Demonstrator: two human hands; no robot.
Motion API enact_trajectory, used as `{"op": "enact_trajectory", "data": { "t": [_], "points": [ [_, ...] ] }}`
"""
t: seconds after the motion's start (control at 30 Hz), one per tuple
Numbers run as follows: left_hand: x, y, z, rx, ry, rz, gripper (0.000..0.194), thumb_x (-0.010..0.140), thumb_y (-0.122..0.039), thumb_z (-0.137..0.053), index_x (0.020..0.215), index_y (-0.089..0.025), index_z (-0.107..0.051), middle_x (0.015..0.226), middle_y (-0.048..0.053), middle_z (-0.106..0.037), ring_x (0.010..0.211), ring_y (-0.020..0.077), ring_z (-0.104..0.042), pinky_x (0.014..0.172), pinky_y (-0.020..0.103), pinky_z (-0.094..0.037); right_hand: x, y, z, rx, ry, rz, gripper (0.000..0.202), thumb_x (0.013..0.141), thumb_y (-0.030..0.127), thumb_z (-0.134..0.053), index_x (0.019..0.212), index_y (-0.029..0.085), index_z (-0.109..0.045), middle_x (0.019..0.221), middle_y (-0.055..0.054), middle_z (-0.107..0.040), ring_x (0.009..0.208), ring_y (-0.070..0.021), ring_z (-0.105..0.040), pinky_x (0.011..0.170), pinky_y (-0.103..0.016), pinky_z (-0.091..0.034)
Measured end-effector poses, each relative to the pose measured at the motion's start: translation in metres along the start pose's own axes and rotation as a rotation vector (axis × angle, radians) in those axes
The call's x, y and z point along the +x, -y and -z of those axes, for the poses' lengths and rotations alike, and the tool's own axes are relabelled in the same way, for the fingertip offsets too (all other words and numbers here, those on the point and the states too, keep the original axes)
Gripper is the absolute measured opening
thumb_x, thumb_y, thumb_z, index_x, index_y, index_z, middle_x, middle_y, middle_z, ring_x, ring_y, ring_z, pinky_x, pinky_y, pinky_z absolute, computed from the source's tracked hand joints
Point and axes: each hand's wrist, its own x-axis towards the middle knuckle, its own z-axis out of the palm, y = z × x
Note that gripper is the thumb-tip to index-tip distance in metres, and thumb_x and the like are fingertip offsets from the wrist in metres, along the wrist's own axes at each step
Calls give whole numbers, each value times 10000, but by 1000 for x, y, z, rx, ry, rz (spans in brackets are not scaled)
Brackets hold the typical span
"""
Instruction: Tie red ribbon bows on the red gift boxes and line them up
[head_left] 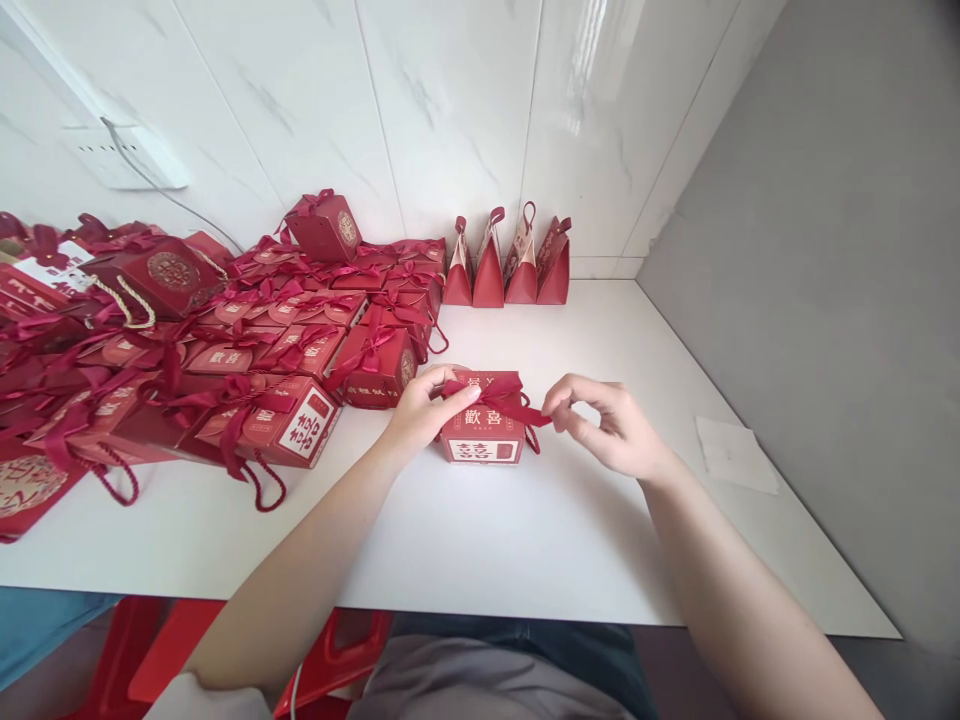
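Note:
A small red gift box [484,450] with white and gold lettering stands on the white table [510,550], in front of my body. Across its top lies a dark red ribbon [495,390] tied in a bow. My left hand [433,405] is at the box's left side, thumb on top of the bow, its fingers closed on the ribbon and partly hidden. To the right of the box, my right hand [604,425] pinches a ribbon tail between thumb and fingertips and holds it out sideways. A twisted red cord handle hangs at the box's right side.
Many red gift boxes [375,365] with ribbons crowd the table's left side, some stacked. Several triangular red boxes [489,275] stand by the tiled wall. A white paper [735,455] lies at the right, near the grey wall. Red stools [176,650] are below the front edge.

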Motion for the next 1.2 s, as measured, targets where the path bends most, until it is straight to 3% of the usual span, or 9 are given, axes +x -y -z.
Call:
{"op": "enact_trajectory", "data": {
  "t": [0.17, 0.3, 0.4, 0.47, 0.53, 0.67, 0.77, 1.07, 1.2],
  "points": [
    [1, 0, 3, -172, 31, 33, 342, 817, -510, -621, 847, -174, -678, 998, 61, -676, 931, 233, -622, 856, 349, -466, 5, -7, -2, 55, -295, -179, 227, 934, 441, -516, 858, 234, -571, 737, -10, -564, 673, -165, -527, 651, -303, -434],
    [-1, -1, 4, -120, 56, -21, 322, 824, -464, -633, 740, -155, -672, 1137, 70, -626, 1058, 242, -579, 915, 332, -443, 9, -9, -10, 125, -157, -316, 321, 922, 535, -510, 857, 226, -567, 788, -16, -591, 727, -169, -555, 696, -311, -450],
    [-4, -4, 4, -113, 106, -10, 324, 838, -449, -618, 713, -153, -653, 1157, 74, -610, 1057, 241, -578, 903, 333, -449, 10, -7, -18, 221, -65, -277, 290, 907, 523, -546, 975, 244, -590, 1054, -53, -623, 1032, -216, -583, 875, -355, -460],
    [-6, -7, 3, -111, 137, 12, 325, 821, -433, -643, 661, -152, -603, 1170, 72, -604, 1032, 237, -587, 881, 335, -458, 10, -5, -22, 261, -30, -238, 267, 887, 503, -590, 998, 261, -610, 1274, -64, -556, 1297, -243, -444, 1029, -399, -388],
    [-8, -9, 2, -109, 160, 16, 338, 804, -412, -667, 622, -152, -550, 1164, 70, -603, 1019, 234, -589, 872, 339, -461, 10, -4, -24, 309, 8, -235, 240, 876, 491, -615, 958, 265, -627, 1406, -53, -475, 1410, -249, -316, 1100, -429, -320],
    [-10, -9, -1, -79, 202, -17, 379, 819, -401, -654, 567, -147, -530, 1134, 73, -598, 1012, 229, -585, 882, 339, -455, 11, -7, -23, 411, 60, -265, 261, 876, 471, -627, 767, 234, -629, 1421, -42, -490, 1413, -258, -328, 1116, -449, -309],
    [-11, -8, -2, -86, 239, -14, 350, 846, -401, -629, 607, -145, -620, 1162, 76, -577, 1008, 221, -590, 856, 324, -464, 11, -10, -22, 477, 94, -275, 319, 874, 462, -634, 669, 218, -627, 1397, -33, -527, 1388, -265, -373, 1114, -440, -323],
    [-10, -3, -5, -94, 285, -9, 302, 865, -422, -617, 758, -177, -757, 1207, 88, -592, 1050, 243, -601, 879, 340, -483, 12, -12, -29, 588, 164, -287, 309, 899, 488, -592, 763, 247, -731, 1395, -16, -540, 1327, -256, -460, 1136, -450, -318],
    [-11, -2, -4, -62, 269, -30, 337, 873, -442, -602, 742, -180, -768, 1159, 90, -613, 992, 233, -617, 863, 347, -486, 13, -10, -27, 608, 195, -274, 424, 898, 498, -584, 603, 210, -682, 1321, -29, -604, 1217, -262, -555, 1076, -439, -387]
  ]
}}
